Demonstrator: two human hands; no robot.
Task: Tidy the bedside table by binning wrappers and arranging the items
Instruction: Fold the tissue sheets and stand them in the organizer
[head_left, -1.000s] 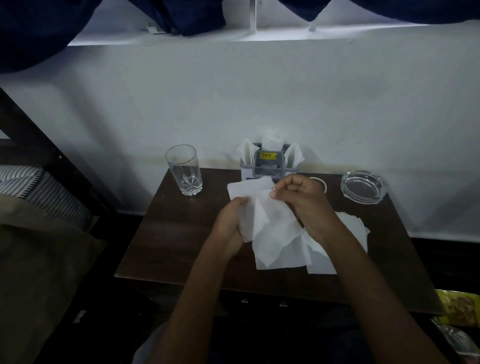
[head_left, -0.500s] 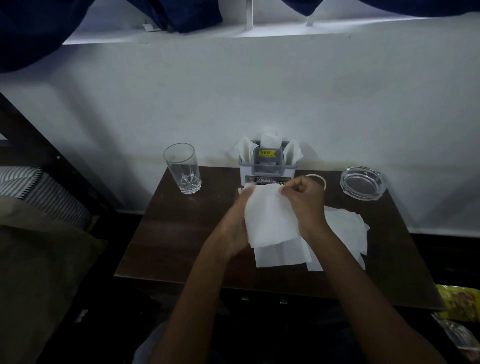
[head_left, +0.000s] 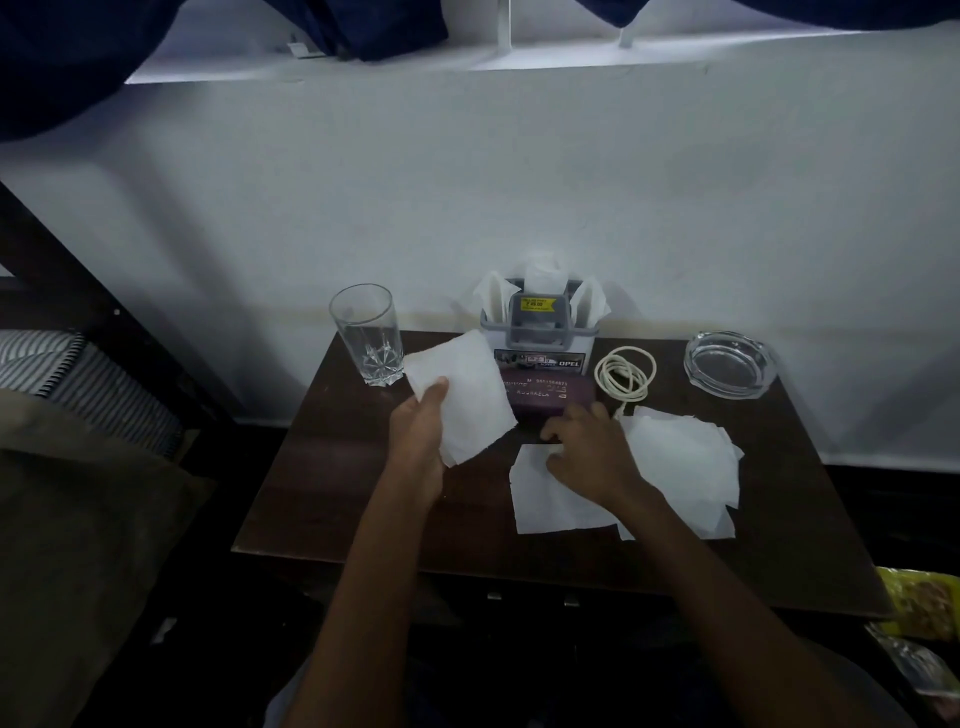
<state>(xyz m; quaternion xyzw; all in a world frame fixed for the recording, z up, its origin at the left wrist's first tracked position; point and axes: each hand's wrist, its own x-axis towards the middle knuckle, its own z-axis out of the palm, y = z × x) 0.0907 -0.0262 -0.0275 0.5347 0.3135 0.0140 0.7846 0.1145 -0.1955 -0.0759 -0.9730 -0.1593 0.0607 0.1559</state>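
From the head view, the left hand (head_left: 421, 441) has its fingers closed around one folded white tissue (head_left: 460, 397), lifted off the dark surface (head_left: 322, 467) and held just beside the drinking glass (head_left: 370, 335). The right hand (head_left: 589, 449) rests flat, fingers loosely spread and gripping nothing I can make out, on the loose tissues (head_left: 675, 467) lying near the front right. Behind them a maroon case (head_left: 545, 397) sits against the grey napkin holder (head_left: 540, 325), with a coiled white cord (head_left: 623, 374) and a glass ashtray (head_left: 730, 364) further right. The worry, to my eye, is that glass: a careless swing of the raised tissue or the left wrist could clip it and tip it. The sheets look thin, so a quick drag under the right palm might crumple or tear them, or sweep some off the near edge. The cord lies close enough to snag too.
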